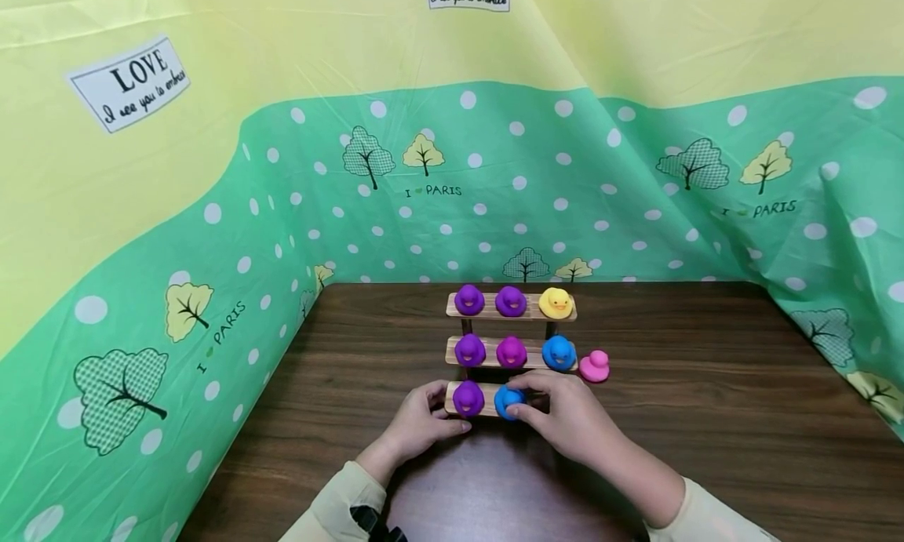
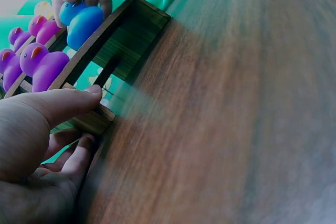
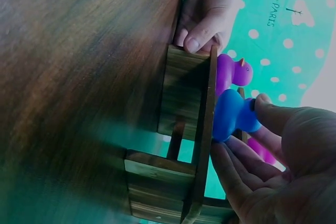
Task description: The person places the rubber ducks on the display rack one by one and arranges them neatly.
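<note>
A tiered wooden rack (image 1: 512, 307) stands on the table, with rubber ducks on its three shelves. On the lowest shelf my right hand (image 1: 568, 412) pinches a blue duck (image 1: 505, 401) between thumb and fingers, beside a purple duck (image 1: 468, 399). My left hand (image 1: 421, 426) grips the left end of that shelf; the left wrist view shows its thumb (image 2: 79, 103) on top. Purple ducks and a yellow duck (image 1: 555, 303) sit on the top shelf. The middle shelf holds a purple duck (image 1: 469, 351), a magenta duck (image 1: 512, 352) and another blue duck (image 1: 559, 353).
A pink duck (image 1: 595, 366) lies on the dark wooden table (image 1: 706, 401), just right of the rack. Green and yellow printed cloth (image 1: 452, 158) hangs behind the table and along both sides.
</note>
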Motion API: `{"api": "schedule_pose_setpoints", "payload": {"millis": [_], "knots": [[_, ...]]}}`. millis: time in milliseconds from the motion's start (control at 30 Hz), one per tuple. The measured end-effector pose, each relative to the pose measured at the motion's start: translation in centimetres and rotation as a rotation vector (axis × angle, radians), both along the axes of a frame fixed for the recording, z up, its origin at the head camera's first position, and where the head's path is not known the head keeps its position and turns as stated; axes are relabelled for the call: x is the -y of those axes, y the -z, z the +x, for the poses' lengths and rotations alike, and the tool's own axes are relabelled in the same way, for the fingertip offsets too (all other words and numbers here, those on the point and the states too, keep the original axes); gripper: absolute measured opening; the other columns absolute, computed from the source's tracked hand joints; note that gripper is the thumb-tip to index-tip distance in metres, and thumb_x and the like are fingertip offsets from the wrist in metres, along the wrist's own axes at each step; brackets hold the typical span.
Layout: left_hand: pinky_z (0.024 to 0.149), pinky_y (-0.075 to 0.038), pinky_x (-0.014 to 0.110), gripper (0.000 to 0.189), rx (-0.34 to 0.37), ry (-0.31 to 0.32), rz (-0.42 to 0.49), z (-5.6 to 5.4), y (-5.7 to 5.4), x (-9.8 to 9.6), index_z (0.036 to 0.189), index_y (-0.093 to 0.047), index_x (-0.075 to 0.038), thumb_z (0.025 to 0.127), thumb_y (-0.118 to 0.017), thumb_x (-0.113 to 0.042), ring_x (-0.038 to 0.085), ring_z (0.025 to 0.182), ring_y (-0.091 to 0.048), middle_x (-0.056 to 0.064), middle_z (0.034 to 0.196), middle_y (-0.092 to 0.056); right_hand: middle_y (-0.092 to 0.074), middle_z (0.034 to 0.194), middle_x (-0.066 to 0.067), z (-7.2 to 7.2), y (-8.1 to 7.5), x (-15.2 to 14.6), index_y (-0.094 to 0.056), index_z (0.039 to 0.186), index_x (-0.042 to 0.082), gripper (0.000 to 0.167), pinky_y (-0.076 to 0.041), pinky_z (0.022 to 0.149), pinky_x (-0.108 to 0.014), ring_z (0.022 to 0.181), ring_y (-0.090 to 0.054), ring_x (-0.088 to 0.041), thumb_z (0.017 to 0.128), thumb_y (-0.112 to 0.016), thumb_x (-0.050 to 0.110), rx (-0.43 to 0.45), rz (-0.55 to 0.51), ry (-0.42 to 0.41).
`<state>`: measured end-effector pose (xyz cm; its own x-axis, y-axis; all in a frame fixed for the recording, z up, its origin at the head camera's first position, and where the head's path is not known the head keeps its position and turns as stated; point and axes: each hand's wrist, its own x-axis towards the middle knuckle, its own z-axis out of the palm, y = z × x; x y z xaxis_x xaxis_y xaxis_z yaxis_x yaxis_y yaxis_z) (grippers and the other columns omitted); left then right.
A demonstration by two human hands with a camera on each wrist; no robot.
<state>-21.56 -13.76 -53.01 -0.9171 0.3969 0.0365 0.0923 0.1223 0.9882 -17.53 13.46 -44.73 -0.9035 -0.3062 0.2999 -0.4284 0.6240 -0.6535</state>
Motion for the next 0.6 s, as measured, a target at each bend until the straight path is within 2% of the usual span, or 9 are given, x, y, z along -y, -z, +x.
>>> {"api": "schedule_pose_setpoints", "payload": {"millis": [600], "knots": [[0.091, -0.061, 0.026, 0.053, 0.003, -0.001, -0.001, -0.01, -0.03, -0.04, 0.126, -0.064, 0.003, 0.079, -0.088, 0.004, 0.019, 0.106, -0.070, 0.010, 0.116, -0.071, -0.074, 0.114, 0.012, -0.41, 0.43, 0.05, -0.079, 0.111, 0.023, 0.026, -0.061, 0.094, -0.041, 0.110, -0.069, -0.011, 0.087, -0.089, 0.023, -0.001, 0.051, 0.015]]}}
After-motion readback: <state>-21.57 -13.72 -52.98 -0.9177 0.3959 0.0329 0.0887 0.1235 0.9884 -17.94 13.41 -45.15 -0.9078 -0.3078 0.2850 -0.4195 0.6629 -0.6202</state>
